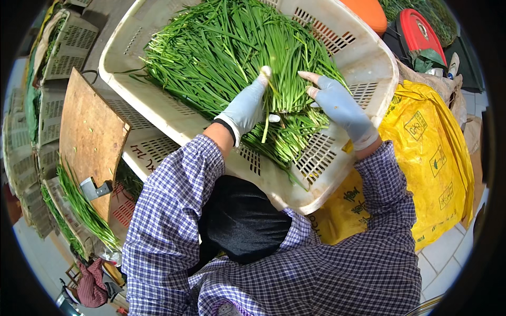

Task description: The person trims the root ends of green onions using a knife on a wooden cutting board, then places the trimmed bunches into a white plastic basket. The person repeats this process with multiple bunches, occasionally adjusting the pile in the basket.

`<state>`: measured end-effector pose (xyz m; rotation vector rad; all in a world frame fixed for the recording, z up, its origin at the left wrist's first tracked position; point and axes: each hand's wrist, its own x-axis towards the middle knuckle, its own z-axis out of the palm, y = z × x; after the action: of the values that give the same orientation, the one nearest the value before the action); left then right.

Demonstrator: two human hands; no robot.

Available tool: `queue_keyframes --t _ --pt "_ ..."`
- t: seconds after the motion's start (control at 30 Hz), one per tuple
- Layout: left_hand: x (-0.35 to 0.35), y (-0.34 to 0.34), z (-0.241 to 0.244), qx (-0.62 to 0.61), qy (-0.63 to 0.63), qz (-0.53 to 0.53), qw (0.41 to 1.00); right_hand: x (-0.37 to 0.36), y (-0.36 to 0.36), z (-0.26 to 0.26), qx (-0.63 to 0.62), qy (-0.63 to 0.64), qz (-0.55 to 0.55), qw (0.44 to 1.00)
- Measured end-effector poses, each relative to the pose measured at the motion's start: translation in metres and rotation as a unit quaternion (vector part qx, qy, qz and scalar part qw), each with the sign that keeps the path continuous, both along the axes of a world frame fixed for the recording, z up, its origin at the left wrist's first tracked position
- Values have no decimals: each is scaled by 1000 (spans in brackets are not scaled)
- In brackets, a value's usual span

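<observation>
A large white plastic crate (379, 67) with slotted walls holds a thick heap of green garlic chives (205, 59), their pale cut ends towards me. My left hand (249, 104), in a pale glove with bare fingertips showing, lies at the left side of a bundle of chives (286, 94), its thumb raised. At the bundle's right side is my right hand (340, 102), gloved alike, thumb and forefinger apart and touching or close to the stems. Whether either hand grips the bundle cannot be told. A smaller lot of chives (292, 134) lies below, against the near wall.
On the left, a wooden board (91, 130) bears a cleaver (95, 189), with more chives (85, 209) beside it. Stacked slotted crates (67, 47) stand farther left. A yellow woven sack (435, 158) is at the right, below a red lid-like object (421, 33).
</observation>
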<state>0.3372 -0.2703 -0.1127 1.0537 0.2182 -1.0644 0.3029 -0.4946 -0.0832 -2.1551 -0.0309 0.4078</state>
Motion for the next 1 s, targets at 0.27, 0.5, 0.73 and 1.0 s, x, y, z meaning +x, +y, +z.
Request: queue_keyframes --t 0.27,0.5,0.73,1.0 --pt "2 -6 -9 191 -38 60 979 7 10 3 177 44 -135 974" --pt "10 6 -27 35 -5 7 999 9 15 -4 -36 8 -39 999" --pt "4 -1 -7 102 -38 16 994 20 25 2 26 -35 34 998" --pt "8 5 -10 -48 64 69 994 -2 1 -2 116 182 -149 965"
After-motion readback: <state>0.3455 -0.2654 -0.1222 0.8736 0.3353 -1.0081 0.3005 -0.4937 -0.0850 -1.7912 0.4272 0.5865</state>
